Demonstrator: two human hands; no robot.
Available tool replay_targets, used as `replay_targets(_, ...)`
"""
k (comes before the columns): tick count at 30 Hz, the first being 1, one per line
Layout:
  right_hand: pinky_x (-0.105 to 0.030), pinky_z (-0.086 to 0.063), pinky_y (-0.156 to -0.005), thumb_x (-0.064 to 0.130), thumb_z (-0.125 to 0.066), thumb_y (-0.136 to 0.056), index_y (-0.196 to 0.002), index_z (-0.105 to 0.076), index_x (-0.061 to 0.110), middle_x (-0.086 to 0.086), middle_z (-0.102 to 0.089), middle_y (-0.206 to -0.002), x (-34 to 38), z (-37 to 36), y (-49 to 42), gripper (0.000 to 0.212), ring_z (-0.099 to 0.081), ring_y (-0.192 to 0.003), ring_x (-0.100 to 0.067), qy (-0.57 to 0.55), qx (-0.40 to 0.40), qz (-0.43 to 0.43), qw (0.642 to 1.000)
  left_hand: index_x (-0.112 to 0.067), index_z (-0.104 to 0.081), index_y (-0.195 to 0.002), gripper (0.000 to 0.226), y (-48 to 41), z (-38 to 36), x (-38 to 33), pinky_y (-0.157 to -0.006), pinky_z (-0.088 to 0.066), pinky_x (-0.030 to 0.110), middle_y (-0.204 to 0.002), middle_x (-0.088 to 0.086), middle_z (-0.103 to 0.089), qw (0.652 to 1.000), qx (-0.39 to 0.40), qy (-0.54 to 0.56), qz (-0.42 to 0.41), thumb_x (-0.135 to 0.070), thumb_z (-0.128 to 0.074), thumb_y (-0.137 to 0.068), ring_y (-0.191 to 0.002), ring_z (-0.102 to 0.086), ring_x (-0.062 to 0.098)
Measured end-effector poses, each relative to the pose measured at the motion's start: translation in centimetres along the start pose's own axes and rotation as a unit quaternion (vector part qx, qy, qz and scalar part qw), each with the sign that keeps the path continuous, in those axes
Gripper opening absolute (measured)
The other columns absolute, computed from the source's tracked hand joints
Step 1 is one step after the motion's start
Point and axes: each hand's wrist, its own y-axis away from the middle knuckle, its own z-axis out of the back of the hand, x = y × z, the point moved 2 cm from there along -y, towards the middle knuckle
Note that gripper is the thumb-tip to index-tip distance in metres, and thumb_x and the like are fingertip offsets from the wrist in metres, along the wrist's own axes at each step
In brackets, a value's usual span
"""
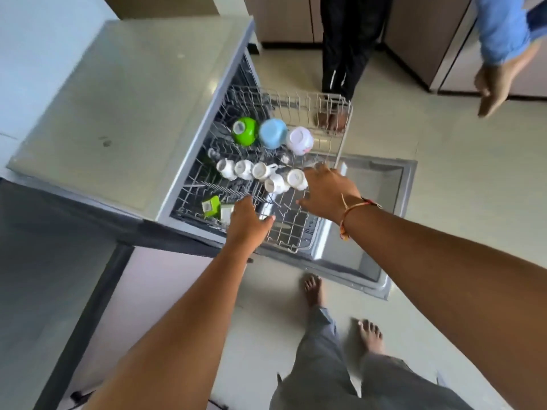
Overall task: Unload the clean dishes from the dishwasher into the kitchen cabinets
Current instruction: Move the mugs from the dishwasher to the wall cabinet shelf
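Left grip (248,220) is open over the rack's (291,232) near edge; right grip (325,190) is open, empty, beside the white cups (273,183).

white wire dish rack (296,232) is drawn out above the steel dishwasher door (370,179) | green round bowl (245,131), blue round bowl (273,133) and white round bowl (299,140) are set left to right along its far side | white ceramic cups (260,173) are lined up nearer

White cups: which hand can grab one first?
Probably the right hand: it is beside the nearest white cup, while the left hand is over the rack, farther off.
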Motion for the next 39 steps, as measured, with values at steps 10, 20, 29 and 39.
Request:
replay_targets(10, -0.049, -0.054, -0.091, 0.033, -0.078, -0.076, -0.135, -0.045, 0.018, -0.015, -0.055, -0.128, -3.4, -8.1, -13.7, 0.069, -0.055, -0.118, -0.040, 0.006, 0.039, -0.012, 0.999, -0.006, -0.044, -0.138, 0.067, -15.2, -8.8, 1.1, -0.101, -0.042, 0.031, -0.135, 0.012, -0.053, 0.999, 0.008, 0.024, 0.029, -0.029, -0.075, -0.084, -0.125, -0.053, 0.027)
replay_targets(20, -0.046, -0.054, -0.080, 0.015, -0.067, -0.085, -0.140, -0.041, 0.032, -0.006, -0.052, -0.132, -3.8, -13.1, -17.7, 0.064, -0.051, -0.122, -0.034, 0.063, 0.056, -0.006, 0.996, -0.005, -0.056, -0.127, 0.061, -21.9, -12.5, 3.0, -0.085, -0.052, 0.026, -0.120, 0.008, -0.067, 0.967, -0.057, 0.203, 0.141, -0.027, -0.082, -0.076, -0.107, -0.065, 0.022)
replay_targets(29, -0.040, -0.052, -0.083, 0.010, -0.071, -0.080, -0.134, -0.052, 0.023, -0.007, -0.061, -0.122, -4.1, -12.3, -16.7, 0.059, -0.057, -0.113, -0.036, 0.025, 0.026, -0.003, 0.999, -0.010, -0.066, -0.109, 0.057, -21.9, -11.7, 4.1, -0.086, -0.055, 0.035, -0.103, 0.003, -0.072, 0.936, -0.085, 0.278, 0.198, -0.039, -0.088, -0.066, -0.092, -0.068, 0.021)
replay_targets(39, -0.038, -0.054, -0.080, 0.028, -0.076, -0.076, -0.136, -0.046, 0.019, -0.010, -0.062, -0.117, -3.0, -6.8, -11.5, 0.068, -0.060, -0.104, -0.034, -0.026, -0.036, 0.012, 0.999, -0.006, -0.057, -0.106, 0.059, -15.1, -8.3, 2.0, -0.071, -0.053, 0.032, -0.106, 0.010, -0.065, 0.902, -0.174, 0.356, 0.173, -0.029, -0.090, -0.063, -0.091, -0.066, 0.026)
